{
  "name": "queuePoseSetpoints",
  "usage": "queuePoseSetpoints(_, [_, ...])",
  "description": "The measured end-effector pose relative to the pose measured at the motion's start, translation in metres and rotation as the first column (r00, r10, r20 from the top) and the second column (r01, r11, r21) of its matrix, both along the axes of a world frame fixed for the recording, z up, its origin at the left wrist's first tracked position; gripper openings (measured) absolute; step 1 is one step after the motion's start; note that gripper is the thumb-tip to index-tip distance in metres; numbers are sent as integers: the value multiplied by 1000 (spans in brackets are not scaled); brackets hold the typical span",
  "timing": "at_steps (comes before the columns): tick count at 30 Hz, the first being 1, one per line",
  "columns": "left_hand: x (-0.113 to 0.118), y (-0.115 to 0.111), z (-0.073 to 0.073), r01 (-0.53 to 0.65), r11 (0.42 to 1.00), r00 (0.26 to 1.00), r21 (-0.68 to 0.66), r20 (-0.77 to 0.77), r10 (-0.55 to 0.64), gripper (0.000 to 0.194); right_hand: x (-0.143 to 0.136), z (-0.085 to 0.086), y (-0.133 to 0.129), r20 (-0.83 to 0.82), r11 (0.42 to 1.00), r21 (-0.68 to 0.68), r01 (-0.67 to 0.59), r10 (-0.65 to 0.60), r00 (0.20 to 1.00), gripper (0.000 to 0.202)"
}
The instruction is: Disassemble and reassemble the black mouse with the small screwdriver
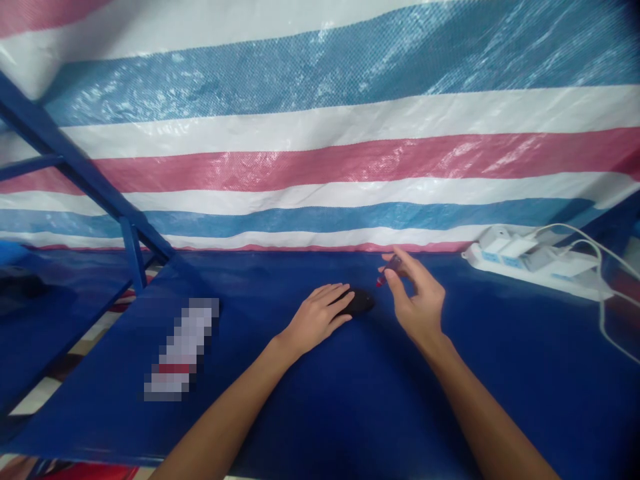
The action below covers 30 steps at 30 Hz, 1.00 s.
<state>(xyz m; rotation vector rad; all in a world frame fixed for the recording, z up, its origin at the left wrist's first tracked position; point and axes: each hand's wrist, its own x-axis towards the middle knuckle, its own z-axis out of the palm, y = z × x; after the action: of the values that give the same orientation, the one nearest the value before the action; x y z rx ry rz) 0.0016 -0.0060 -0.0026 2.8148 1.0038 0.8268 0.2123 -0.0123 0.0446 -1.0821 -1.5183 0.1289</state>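
**Light Contact and a Fine Pinch**

The left hand (pixel 314 319) rests extended, unclenched fingers on a dark rounded object (pixel 362 303) upon the blue surface (pixel 310 413); uneven pressure could slide it. Slightly beyond, the right hand (pixel 423 303) pinches a small reddish item (pixel 389 270), which a slack grip could drop. Farther right, loose cables (pixel 601 293) could snag a straying wrist.

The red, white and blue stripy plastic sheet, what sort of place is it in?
Maybe a makeshift workspace or stall: the sheet hangs behind a flat blue tabletop, and a long white plastic power strip with white plugs sits at the right.
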Motion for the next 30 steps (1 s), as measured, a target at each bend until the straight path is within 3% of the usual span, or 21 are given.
queuePoseSetpoints(11, [1, -1, 2, -1, 999, 1000, -35, 21, 2, 41, -1, 0, -2, -142, 1000, -6, -9, 8, 990, 39])
queuePoseSetpoints(16, [-2, 0, 4, -47, 987, 999, -151, 2, 48, 53, 6, 2, 2, -276, 972, -174, -157, 104, 956, 37])
queuePoseSetpoints(21, [-8, 5, 4, -62, 954, 995, -293, 60, 83, 58, 14, 1, 9, -324, 846, -441, -300, 162, 932, 32])
queuePoseSetpoints(26, [-13, 12, 10, -84, 891, 960, -447, 202, 192, 46, 17, 2, 12, -374, 682, -610, -402, 199, 906, 37])
queuePoseSetpoints(30, [-16, 15, 14, -98, 823, 920, -560, 264, 290, 34, 19, 5, 10, -307, 535, -716, -449, 337, 890, 32])
